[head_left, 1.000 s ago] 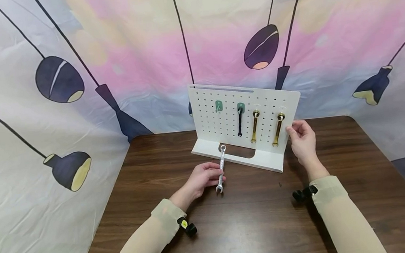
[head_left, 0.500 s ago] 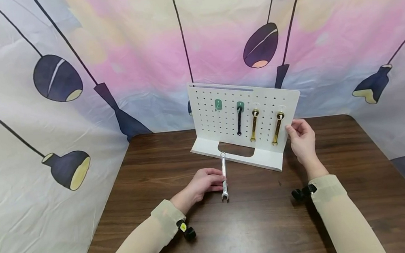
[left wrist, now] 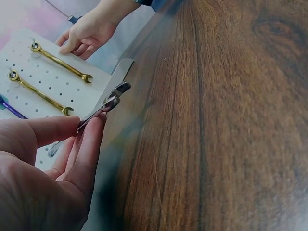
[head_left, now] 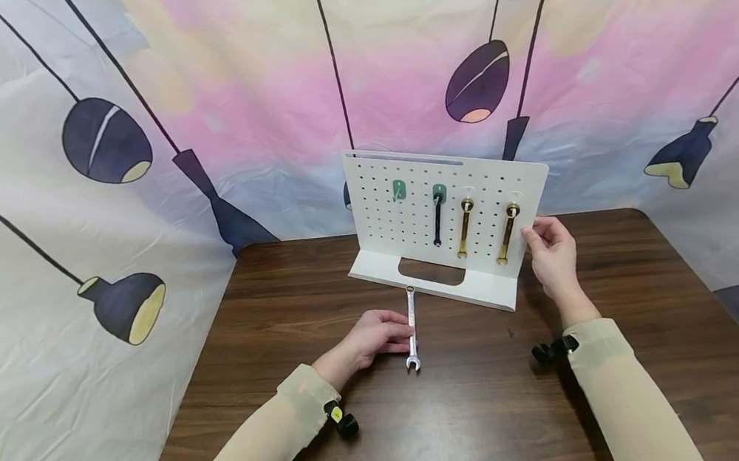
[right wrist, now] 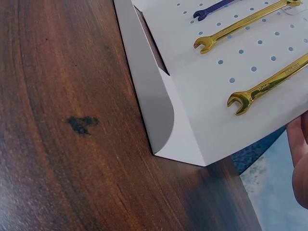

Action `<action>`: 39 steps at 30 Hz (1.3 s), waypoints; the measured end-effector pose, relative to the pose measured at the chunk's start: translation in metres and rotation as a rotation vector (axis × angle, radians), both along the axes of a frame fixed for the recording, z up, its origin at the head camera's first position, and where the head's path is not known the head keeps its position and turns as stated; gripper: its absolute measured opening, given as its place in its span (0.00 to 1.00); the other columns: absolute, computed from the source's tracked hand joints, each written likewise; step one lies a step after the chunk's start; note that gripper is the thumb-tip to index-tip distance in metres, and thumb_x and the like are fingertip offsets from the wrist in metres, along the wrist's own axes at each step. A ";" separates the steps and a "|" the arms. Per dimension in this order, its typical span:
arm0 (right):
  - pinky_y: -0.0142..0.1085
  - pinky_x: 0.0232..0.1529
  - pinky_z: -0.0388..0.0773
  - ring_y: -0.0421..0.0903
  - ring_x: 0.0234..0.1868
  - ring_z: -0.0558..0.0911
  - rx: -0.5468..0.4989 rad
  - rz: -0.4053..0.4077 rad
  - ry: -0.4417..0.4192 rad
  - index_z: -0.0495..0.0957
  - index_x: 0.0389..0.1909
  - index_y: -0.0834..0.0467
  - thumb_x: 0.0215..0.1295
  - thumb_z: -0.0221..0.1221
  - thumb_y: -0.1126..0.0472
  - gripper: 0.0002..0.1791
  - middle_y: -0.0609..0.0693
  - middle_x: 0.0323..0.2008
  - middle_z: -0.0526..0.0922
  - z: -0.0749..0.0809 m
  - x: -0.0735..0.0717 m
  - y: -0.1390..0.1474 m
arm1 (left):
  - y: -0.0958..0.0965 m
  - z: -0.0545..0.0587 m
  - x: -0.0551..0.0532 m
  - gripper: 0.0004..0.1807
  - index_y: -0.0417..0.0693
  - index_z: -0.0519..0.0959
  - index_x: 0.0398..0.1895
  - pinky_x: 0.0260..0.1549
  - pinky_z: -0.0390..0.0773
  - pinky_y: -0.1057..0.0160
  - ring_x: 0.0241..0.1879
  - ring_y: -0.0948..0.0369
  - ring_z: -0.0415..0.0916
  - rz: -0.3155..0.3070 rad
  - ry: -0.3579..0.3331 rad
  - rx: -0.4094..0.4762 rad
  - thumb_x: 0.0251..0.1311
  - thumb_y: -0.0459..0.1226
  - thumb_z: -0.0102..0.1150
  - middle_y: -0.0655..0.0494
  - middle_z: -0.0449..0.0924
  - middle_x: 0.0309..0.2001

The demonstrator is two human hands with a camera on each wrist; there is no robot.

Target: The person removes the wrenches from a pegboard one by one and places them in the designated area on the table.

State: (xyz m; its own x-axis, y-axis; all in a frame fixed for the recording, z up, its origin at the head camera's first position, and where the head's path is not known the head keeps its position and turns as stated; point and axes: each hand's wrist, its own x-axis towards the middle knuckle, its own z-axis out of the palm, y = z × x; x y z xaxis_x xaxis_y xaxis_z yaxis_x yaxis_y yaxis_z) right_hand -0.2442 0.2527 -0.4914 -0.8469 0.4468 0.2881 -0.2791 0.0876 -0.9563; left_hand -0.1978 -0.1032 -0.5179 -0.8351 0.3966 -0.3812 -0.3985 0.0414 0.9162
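My left hand (head_left: 376,335) pinches a silver combination wrench (head_left: 412,315) between thumb and fingers, in front of a white pegboard stand (head_left: 382,222). The wrench's ring end points toward the board and its open end toward me. My right hand (head_left: 554,253) grips the board's right edge, thumb on the front. On the board hang a dark wrench (head_left: 438,222), shown purple in the wrist views, and two gold ones: a middle gold wrench (head_left: 465,230) and a right gold wrench (right wrist: 264,86). At the upper left, a green hook (head_left: 399,190) bears nothing.
The stand rests on a dark wooden table (head_left: 467,414), its base flange (head_left: 489,292) facing me with a cut-out beside it. Behind the table hangs a fabric backdrop (head_left: 264,107) printed with lamps.
My left hand has drawn the silver wrench slightly back from the board, toward me, and turned it more in line with my view. The right hand keeps its place on the board's edge.
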 end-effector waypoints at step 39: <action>0.25 0.39 0.81 0.36 0.34 0.77 -0.013 0.007 0.012 0.79 0.51 0.69 0.76 0.64 0.67 0.10 0.42 0.32 0.79 0.001 0.000 -0.001 | 0.009 -0.003 0.003 0.11 0.24 0.82 0.46 0.38 0.91 0.60 0.31 0.61 0.85 -0.054 0.072 -0.128 0.63 0.23 0.69 0.47 0.86 0.33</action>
State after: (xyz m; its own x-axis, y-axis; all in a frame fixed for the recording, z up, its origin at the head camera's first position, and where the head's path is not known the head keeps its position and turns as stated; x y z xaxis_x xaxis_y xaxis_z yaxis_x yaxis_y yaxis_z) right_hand -0.2439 0.2522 -0.4904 -0.8466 0.4447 0.2924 -0.2911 0.0730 -0.9539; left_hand -0.1945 -0.0944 -0.5209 -0.8409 0.3934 -0.3717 -0.3262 0.1796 0.9281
